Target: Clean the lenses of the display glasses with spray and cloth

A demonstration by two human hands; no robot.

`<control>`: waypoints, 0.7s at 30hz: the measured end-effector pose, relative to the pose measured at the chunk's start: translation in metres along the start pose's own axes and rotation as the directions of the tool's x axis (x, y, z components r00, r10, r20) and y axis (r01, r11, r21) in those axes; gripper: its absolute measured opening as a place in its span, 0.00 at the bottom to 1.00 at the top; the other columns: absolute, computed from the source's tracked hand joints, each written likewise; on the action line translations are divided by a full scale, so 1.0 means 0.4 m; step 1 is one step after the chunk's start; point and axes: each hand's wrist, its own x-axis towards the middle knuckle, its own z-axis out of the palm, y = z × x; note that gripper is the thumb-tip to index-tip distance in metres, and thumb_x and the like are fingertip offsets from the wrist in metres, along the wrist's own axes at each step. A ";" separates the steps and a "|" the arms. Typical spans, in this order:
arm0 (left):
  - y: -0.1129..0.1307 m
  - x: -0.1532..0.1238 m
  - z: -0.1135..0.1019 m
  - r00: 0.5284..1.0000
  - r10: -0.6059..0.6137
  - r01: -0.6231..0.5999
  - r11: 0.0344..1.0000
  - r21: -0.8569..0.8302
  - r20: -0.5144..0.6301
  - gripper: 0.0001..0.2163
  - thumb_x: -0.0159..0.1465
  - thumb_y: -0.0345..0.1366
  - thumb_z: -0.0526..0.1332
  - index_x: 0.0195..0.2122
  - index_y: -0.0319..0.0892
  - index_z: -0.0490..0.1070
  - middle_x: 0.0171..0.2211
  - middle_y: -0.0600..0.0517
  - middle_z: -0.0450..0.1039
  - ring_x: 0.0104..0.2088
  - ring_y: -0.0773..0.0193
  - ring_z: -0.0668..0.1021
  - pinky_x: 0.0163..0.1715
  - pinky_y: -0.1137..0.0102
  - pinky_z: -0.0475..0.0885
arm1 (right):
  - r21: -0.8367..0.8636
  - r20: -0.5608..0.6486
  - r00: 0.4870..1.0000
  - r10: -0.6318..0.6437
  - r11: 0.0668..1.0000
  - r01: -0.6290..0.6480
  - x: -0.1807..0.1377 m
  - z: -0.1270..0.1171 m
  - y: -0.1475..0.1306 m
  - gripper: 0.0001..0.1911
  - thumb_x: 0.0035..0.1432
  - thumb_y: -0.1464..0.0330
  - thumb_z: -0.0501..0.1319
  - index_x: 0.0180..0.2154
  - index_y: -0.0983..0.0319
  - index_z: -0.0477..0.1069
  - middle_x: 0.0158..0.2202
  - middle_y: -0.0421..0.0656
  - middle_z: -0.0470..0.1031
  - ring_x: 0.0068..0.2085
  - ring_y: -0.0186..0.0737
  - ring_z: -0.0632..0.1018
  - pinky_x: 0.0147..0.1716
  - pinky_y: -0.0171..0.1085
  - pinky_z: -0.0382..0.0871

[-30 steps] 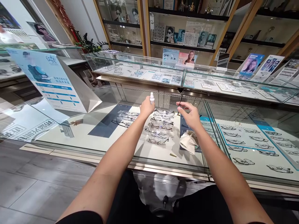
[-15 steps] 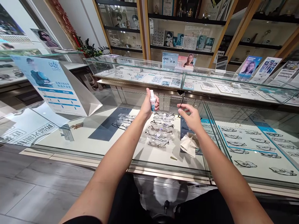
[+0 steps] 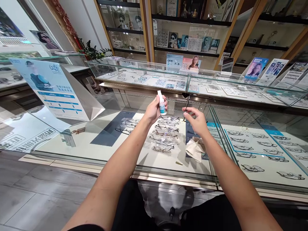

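My left hand [image 3: 154,111] is closed around a small white spray bottle [image 3: 161,102] with a blue label, held upright above the glass counter [image 3: 108,138]. My right hand [image 3: 197,120] pinches a pair of thin dark-framed glasses [image 3: 186,104] by one end, so the frame hangs up and away from my fingers. The bottle's nozzle end sits a short way left of the glasses. Below both hands, several pairs of glasses [image 3: 165,133] lie in rows on the counter. A crumpled white cloth [image 3: 194,149] rests on the glass under my right wrist.
A tall folded poster stand [image 3: 57,89] occupies the counter's left side, with a key and tag [image 3: 78,131] near it. More glasses fill the display case at right [image 3: 260,144]. A second glass counter [image 3: 192,81] and wall shelves stand behind. A small brass piece [image 3: 178,163] lies near the front edge.
My left hand has lifted the spray bottle off the counter area and swung it right, toward the glasses. My right hand has stayed almost still with the glasses.
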 end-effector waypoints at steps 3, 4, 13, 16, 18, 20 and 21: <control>0.001 -0.015 0.015 0.998 -0.050 0.050 0.999 0.012 0.032 0.16 0.73 0.52 0.67 0.50 0.50 0.67 0.36 0.56 0.71 0.33 0.66 0.78 0.36 0.68 0.79 | 0.033 -0.003 1.000 0.015 0.999 -0.015 0.004 -0.003 0.000 0.17 0.65 0.56 0.67 0.50 0.55 0.85 0.53 0.46 0.87 0.51 0.50 0.81 0.52 0.49 0.72; -0.001 -0.019 0.019 0.997 -0.062 0.061 0.998 0.032 0.040 0.17 0.72 0.52 0.68 0.52 0.51 0.65 0.37 0.56 0.71 0.34 0.66 0.79 0.36 0.69 0.79 | 0.047 -0.004 1.000 0.022 0.999 -0.022 0.005 -0.005 0.000 0.17 0.64 0.56 0.67 0.50 0.55 0.85 0.53 0.46 0.87 0.51 0.50 0.82 0.52 0.49 0.72; -0.027 -0.029 0.041 0.978 -0.121 0.096 0.985 0.145 0.171 0.30 0.63 0.69 0.69 0.47 0.48 0.68 0.30 0.55 0.70 0.27 0.65 0.73 0.19 0.76 0.60 | 0.231 0.046 0.995 0.092 0.968 -0.100 0.018 -0.013 -0.003 0.18 0.63 0.49 0.68 0.40 0.56 0.84 0.46 0.45 0.88 0.50 0.50 0.83 0.54 0.49 0.75; -0.033 -0.029 0.050 0.980 -0.147 0.126 0.981 0.149 0.137 0.35 0.62 0.76 0.61 0.34 0.43 0.71 0.27 0.52 0.66 0.26 0.65 0.71 0.20 0.74 0.63 | 0.290 0.103 0.990 0.100 0.949 -0.125 0.016 -0.009 -0.013 0.20 0.62 0.47 0.69 0.37 0.56 0.83 0.43 0.45 0.88 0.50 0.50 0.83 0.58 0.50 0.75; -0.041 -0.030 0.055 0.985 -0.139 0.121 0.979 0.167 0.100 0.37 0.62 0.78 0.59 0.28 0.42 0.70 0.27 0.50 0.66 0.27 0.65 0.71 0.22 0.73 0.66 | 0.315 0.147 0.983 0.105 0.938 -0.147 0.012 -0.005 -0.023 0.21 0.61 0.46 0.70 0.36 0.56 0.83 0.42 0.44 0.88 0.50 0.49 0.84 0.58 0.50 0.75; -0.053 -0.030 0.058 0.991 -0.124 0.110 0.973 0.205 0.058 0.36 0.62 0.76 0.60 0.26 0.42 0.70 0.27 0.50 0.66 0.28 0.65 0.71 0.23 0.72 0.67 | 0.317 0.184 0.977 0.108 0.934 -0.163 0.008 0.001 -0.031 0.22 0.60 0.45 0.70 0.36 0.56 0.84 0.42 0.44 0.88 0.50 0.50 0.84 0.59 0.50 0.75; -0.060 -0.030 0.058 0.993 -0.113 0.101 0.966 0.238 0.035 0.35 0.62 0.75 0.61 0.26 0.43 0.70 0.27 0.50 0.67 0.28 0.64 0.71 0.24 0.72 0.67 | 0.315 0.198 0.974 0.106 0.934 -0.166 0.006 0.005 -0.035 0.22 0.60 0.44 0.70 0.37 0.56 0.84 0.42 0.45 0.88 0.50 0.50 0.84 0.59 0.50 0.75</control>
